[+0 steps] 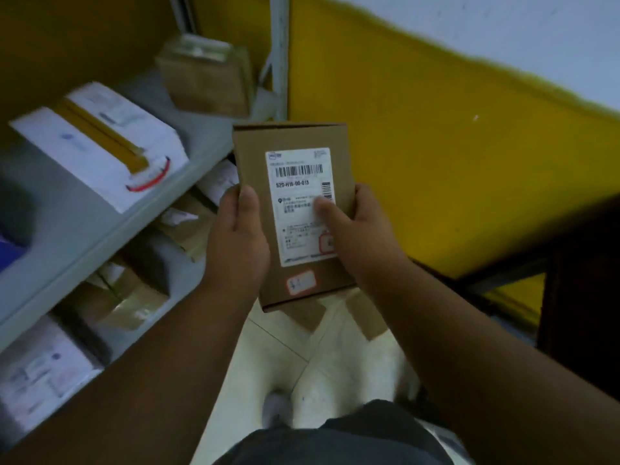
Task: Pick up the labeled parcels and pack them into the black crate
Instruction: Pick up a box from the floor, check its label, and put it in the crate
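Hands: left (240, 229) and right (355, 229) grip parcel (255, 162) | flat brown carton, white barcode label, print blurry

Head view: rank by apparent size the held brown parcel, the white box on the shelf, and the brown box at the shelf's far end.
1. White box and held parcel: alike, and the parcel's nearness makes it unsure.
2. Far brown box: smallest, though farthest.

I see bare forearms with no sleeves, left hand (240, 229) and right hand (352, 229); dark grey shorts (335, 441) at 6 o'clock; a light-coloured shoe (273, 409).
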